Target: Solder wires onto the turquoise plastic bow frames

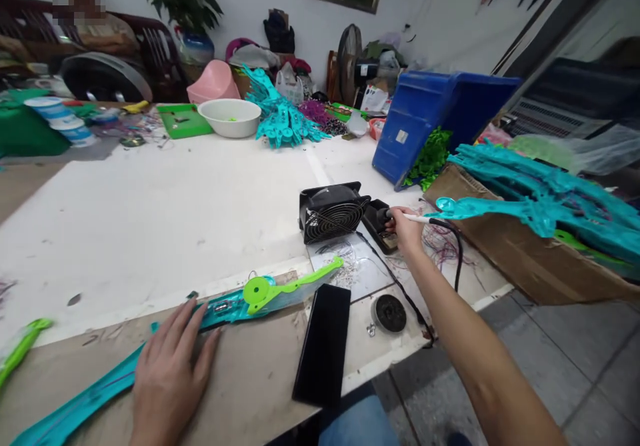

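Head view, nearest first: the left hand lies palm down with its fingers loosely spread, resting on a long turquoise plastic piece rather than gripping it. That piece slants across the near edge of the table; its lower end runs out of the picture, and the hand hides its middle. On its far end sits a lime-green part, with small metal bits in the turquoise hollow too small to make out. A dark-screened phone and a round tin lie to the right. Beyond them, the right hand is closed around a white-handled soldering iron, its tip lost against a black stand beside a boxy black fan. Farther back, a blue bin carries a white label too small to read. The white tubs have blue print, also unreadable. Behind, a white bag shows letters seemingly ending in "PP". A seated person is partly hidden, the head blurred out.
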Demonstrator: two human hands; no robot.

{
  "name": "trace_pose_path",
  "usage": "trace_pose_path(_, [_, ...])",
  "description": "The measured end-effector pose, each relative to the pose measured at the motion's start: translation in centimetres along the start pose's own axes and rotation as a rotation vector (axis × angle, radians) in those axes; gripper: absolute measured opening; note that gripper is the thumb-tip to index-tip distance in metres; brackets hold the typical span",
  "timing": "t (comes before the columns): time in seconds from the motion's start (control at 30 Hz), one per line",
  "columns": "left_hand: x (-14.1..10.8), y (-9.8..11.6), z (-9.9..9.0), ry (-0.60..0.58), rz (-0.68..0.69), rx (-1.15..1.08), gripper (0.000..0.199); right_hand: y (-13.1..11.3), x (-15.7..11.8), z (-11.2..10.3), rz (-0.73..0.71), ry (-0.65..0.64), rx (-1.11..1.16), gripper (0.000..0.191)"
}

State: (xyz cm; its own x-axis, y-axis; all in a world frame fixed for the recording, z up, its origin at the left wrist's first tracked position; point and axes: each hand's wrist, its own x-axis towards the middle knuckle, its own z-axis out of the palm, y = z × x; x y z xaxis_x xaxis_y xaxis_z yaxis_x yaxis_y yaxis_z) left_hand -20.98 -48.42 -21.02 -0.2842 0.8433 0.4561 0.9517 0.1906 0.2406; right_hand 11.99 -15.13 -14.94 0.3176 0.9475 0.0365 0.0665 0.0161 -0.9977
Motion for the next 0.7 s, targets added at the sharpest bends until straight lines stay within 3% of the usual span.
trace_pose_path(0.17, [-0.1, 0.0, 0.0, -0.016, -0.036, -0.02, 0.055, -2.2, -1.1, -3.5, -0.128, 0.055, -0.061, 0.019])
trace_pose_path(0.27, [0.1, 0.2, 0.0, -0.02, -0.052, -0.038, 0.056, -3.1, -4.8, -6.7, -0.206, 0.085, -0.079, 0.021])
trace_pose_path(0.37, [0.2, 0.4, -0.1, -0.028, -0.069, -0.031, 0.054, -2.8, -9.6, -8.9, -0.274, 0.018, -0.223, 0.022])
trace_pose_path(0.5, [0.2, 0.3, 0.1, -0.029, -0.064, -0.011, 0.053, -1.1, -13.9, -8.9, -0.434, -0.144, -0.433, 0.022])
trace_pose_path(0.7, [0.0, 0.1, 0.4, 0.02, -0.031, -0.023, 0.049, 0.1, -14.6, -6.8, -0.632, -0.249, -0.483, 0.022])
